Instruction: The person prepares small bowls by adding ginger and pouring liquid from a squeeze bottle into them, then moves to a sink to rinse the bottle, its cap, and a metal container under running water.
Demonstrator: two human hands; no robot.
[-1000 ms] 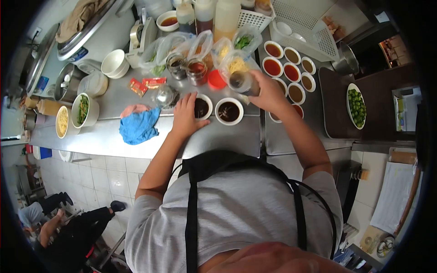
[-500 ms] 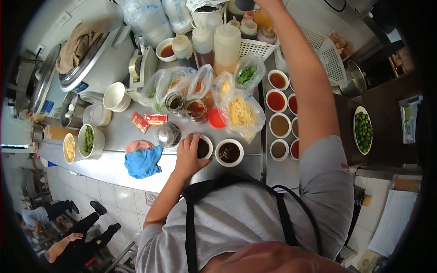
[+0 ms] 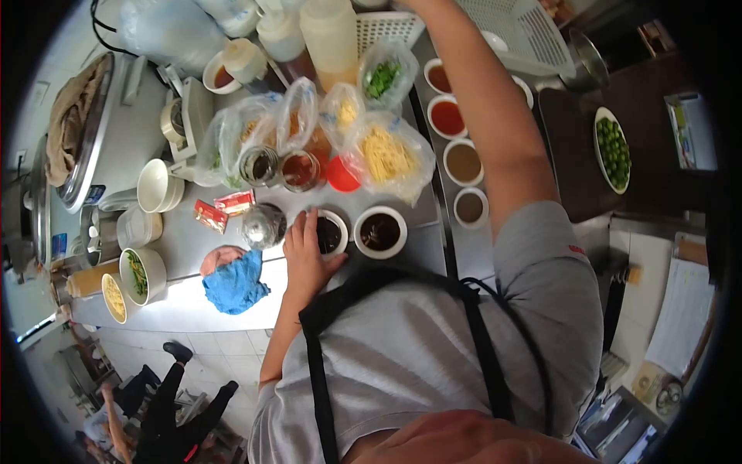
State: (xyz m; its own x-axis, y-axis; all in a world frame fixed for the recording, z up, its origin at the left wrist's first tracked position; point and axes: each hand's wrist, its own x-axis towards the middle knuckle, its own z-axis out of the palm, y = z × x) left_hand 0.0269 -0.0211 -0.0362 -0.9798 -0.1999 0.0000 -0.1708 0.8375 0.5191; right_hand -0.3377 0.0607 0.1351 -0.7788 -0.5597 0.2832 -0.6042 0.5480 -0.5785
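Seemingly palm-down, left hand (image 3: 304,257) at bowl (image 3: 345,234)

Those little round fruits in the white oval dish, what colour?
The small round fruits are green; the head view shows it best.

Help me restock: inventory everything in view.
Dark sauce bowls: two, white, front
Sauce cups: several, white, right
Glass jars: three, clear, centre
Food bags: several, clear, centre
Squeeze bottles: several, translucent, back
Lid: one, red, centre
Packets: two, red, left
Cloths: two, blue, pink, left
Food bowls: two, white, left
Baskets: two, white, back
Green fruit dish: one, white, right
Co-workers: two, dark trousers, left
Apron: one, black, bottom
Left hand: one, bare, centre
Forearm: one, bare, right
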